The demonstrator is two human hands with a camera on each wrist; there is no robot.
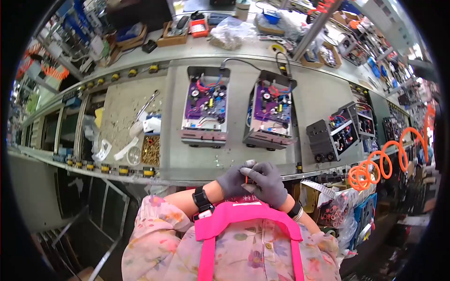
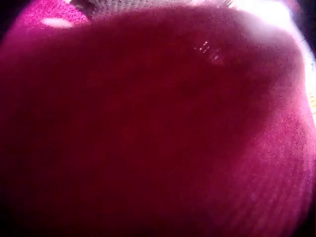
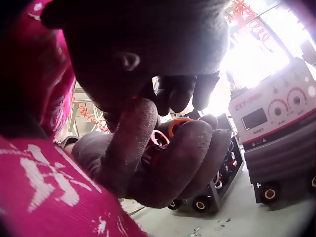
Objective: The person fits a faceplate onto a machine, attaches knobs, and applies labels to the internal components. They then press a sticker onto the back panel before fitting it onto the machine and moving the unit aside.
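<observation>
Both grey-gloved hands meet close to my chest, just below the bench's front edge. My left hand (image 1: 233,181) curls round small red rings (image 3: 159,139), with a sliver of orange (image 1: 246,179) showing between the hands. My right hand (image 1: 270,184) lies against it, and its fingertips (image 3: 181,94) bend down onto the top ring (image 3: 176,123). Pink apron fabric (image 2: 158,128) fills the whole left wrist view, so no hand shows there.
Two open machine cases with purple circuit boards (image 1: 205,105) (image 1: 270,110) stand on the grey bench (image 1: 318,96). Black units (image 1: 335,133) sit to the right, beside an orange coiled hose (image 1: 382,159). A bag of red rings (image 1: 333,211) hangs at my right. Screws (image 1: 150,151) lie left.
</observation>
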